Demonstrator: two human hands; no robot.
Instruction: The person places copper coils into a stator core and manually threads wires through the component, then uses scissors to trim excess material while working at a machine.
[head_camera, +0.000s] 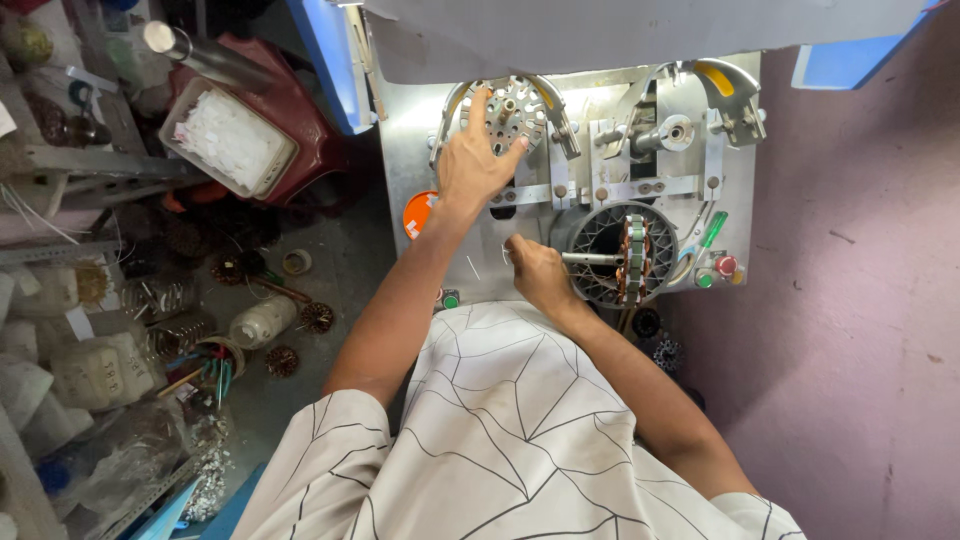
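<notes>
I look down on a metal winding machine (400, 150). My left hand (478, 160) reaches forward and rests on a round perforated metal part (512, 108) at the machine's upper left, fingers spread against it. My right hand (537, 273) is closed around the near end of a thin metal rod (592, 258) that points into a dark ring-shaped stator core (600, 235). The core carries a band of copper wire winding (634, 262) across its middle.
Red and green buttons (722, 268) sit right of the core; an orange disc (418, 213) lies on the machine's left. A tray of white pieces (230, 138) on a red stand, plastic bottles (262, 320) and small coils (316, 317) crowd the floor at left. A pink wall (860, 300) is on the right.
</notes>
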